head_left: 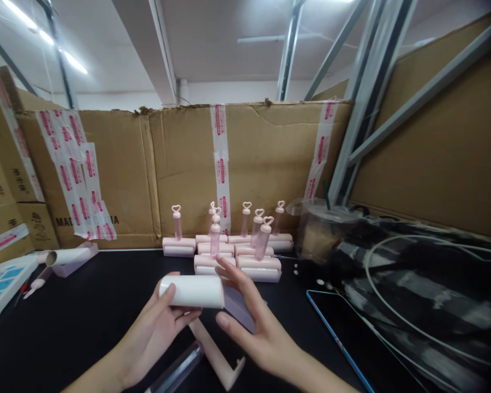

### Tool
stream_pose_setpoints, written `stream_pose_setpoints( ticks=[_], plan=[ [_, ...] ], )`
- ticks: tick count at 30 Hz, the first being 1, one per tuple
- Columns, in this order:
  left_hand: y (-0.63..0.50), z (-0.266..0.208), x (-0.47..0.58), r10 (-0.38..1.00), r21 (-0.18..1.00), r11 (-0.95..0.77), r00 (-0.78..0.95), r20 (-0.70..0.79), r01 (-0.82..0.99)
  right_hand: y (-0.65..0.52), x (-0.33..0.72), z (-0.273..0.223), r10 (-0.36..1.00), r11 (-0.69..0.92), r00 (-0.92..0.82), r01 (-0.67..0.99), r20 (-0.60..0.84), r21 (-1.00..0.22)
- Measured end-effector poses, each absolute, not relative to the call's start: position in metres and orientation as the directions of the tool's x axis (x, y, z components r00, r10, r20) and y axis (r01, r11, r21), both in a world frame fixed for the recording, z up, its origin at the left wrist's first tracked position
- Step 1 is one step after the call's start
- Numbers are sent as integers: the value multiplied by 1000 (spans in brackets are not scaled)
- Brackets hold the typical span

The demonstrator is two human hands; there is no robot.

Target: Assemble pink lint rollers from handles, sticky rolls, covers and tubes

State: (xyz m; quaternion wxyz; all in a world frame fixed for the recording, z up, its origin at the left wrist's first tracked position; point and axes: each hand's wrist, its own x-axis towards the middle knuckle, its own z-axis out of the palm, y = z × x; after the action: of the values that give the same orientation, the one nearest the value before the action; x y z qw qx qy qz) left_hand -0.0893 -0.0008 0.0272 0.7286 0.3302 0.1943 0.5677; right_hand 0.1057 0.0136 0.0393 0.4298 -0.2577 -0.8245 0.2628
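My left hand (157, 322) is closed around a white lint roller roll (192, 291) with a pink end, its thumb lying along the front. My right hand (256, 322) is beside the roll's right end, thumb and fingers spread apart; whether a fingertip touches the roll I cannot tell. A translucent lilac cover (237, 307) is partly hidden behind my right hand. Beneath the hands, a bent pink handle frame (216, 352) and a clear tube (178, 368) lie on the black table (85, 327).
Several pink lint rollers (258, 267) with heart-topped handles stand at the back. Roller parts (71, 256) and a blue-white case (4, 289) lie left. On the right are a phone or tablet (352, 338), a drink cup (319, 229) and a dark bundle with a cable. Cardboard (188, 164) walls the back.
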Motion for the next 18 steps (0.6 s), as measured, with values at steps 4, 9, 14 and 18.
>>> stream_pose_setpoints(
  ticks=[4, 9, 14, 18],
  plan=[
    [4, 25, -96, 934, 791, 90, 326, 143, -605, 21, 109, 54, 610, 773, -575, 282, 544, -568],
    [30, -4, -112, 903, 957, -282, 320, 287, -63, 38, 124, 62, 751, 655, -399, 346, 526, -672],
    [39, -19, -116, 903, 872, -374, 339, 265, 315, 50, 139, 69, 843, 536, -296, 538, 449, -651],
    [30, -7, -107, 903, 984, -174, 401, 152, 19, 50, 134, 66, 842, 539, -289, 506, 456, -674]
  ],
)
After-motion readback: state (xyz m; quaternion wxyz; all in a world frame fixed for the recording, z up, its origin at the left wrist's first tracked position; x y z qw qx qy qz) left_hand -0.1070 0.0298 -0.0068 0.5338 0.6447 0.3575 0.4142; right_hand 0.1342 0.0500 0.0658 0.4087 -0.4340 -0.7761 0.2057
